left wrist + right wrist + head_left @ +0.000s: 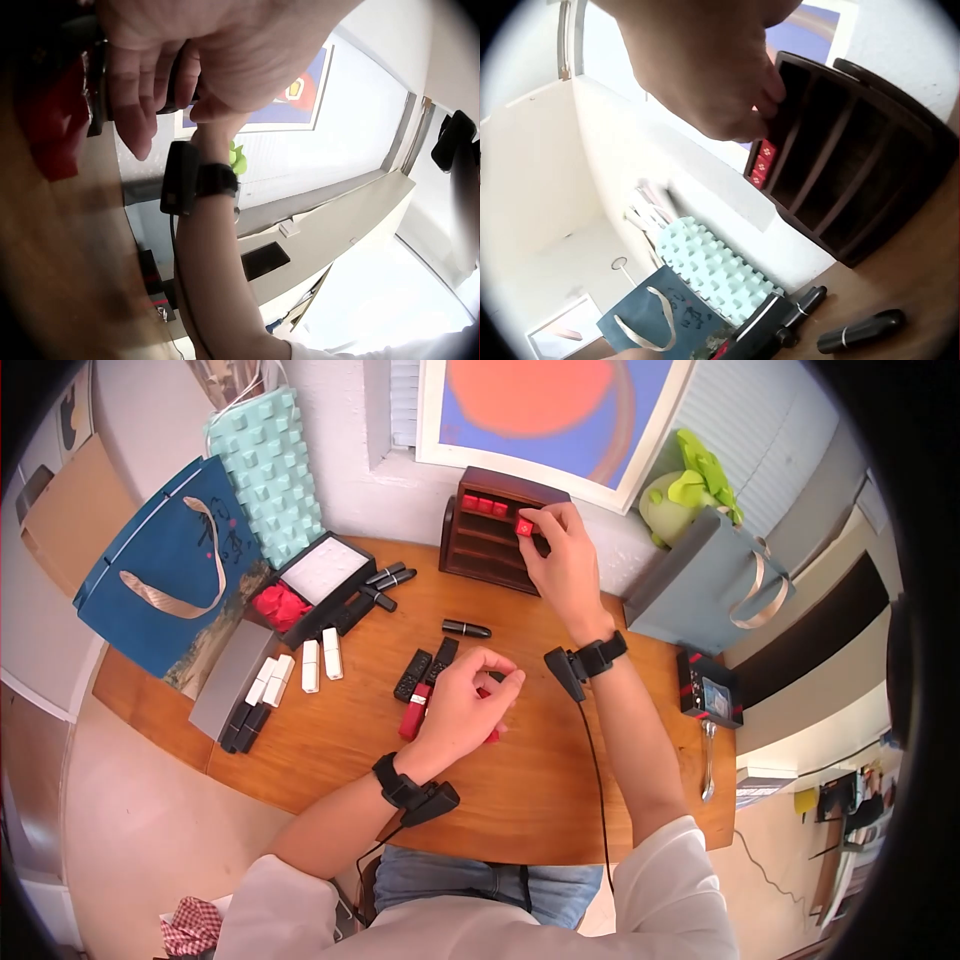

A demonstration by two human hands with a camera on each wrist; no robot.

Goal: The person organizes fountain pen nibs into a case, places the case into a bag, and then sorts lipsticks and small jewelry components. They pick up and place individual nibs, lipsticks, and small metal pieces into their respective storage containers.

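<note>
My right hand point(568, 565) is at the upper right of a dark wooden rack point(487, 546), pinching a square-ended red lipstick tube point(524, 528) between thumb and fingers. Along the rack's top shelf sits a short row of similar red tubes point(762, 164), at the end away from my hand. The lower shelves show dark in the right wrist view. Over the table's middle, my left hand point(462, 710) hovers with fingers loosely bent and nothing visibly gripped. Beside it lie a red tube point(415, 710) and black patterned tubes point(412, 674); more red shows partly hidden under the hand.
A black lipstick point(467, 629) lies before the rack. To the left are white tubes point(333, 653), an open black box point(328, 570) with red filling, and a blue gift bag point(165, 565). At right stand a grey-blue bag point(690, 580), a small black box point(708, 690) and a spoon point(709, 760).
</note>
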